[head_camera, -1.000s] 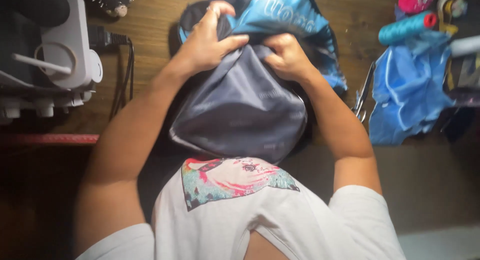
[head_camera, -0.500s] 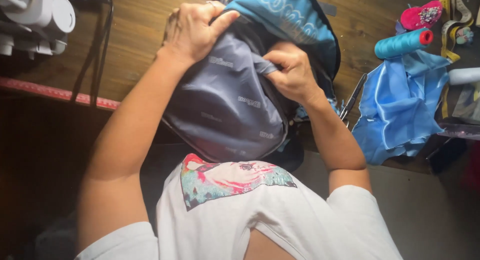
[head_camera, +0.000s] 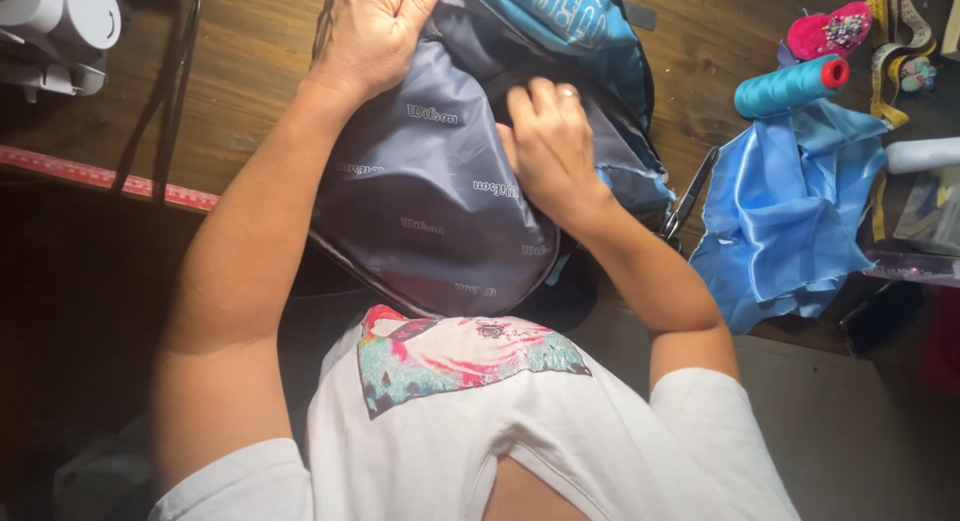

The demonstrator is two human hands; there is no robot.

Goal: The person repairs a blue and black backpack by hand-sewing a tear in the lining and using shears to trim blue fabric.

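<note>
My left hand [head_camera: 375,31] is clamped on the top edge of the grey lining [head_camera: 430,211] of a blue bag [head_camera: 570,31], fingers curled over the fabric and bunching it at the far side of the counter [head_camera: 250,71]. My right hand [head_camera: 550,146] lies flat on the same lining, fingers together and pressed down near the bag's opening; I cannot tell whether it pinches anything underneath. The bag lies on the counter's near edge, partly hanging towards my lap, with the lining pulled out over the blue shell. I judge the work as mid-way: the lining is exposed and held taut, but I see no needle or thread in either hand.

Just right of my right wrist lie dark scissors [head_camera: 690,196], then a crumpled piece of blue satin cloth [head_camera: 790,211], a teal thread spool [head_camera: 790,86] and a pink pincushion [head_camera: 828,31]. A red measuring tape [head_camera: 100,176] runs along the counter's edge at left, below a white sewing machine [head_camera: 60,26].
</note>
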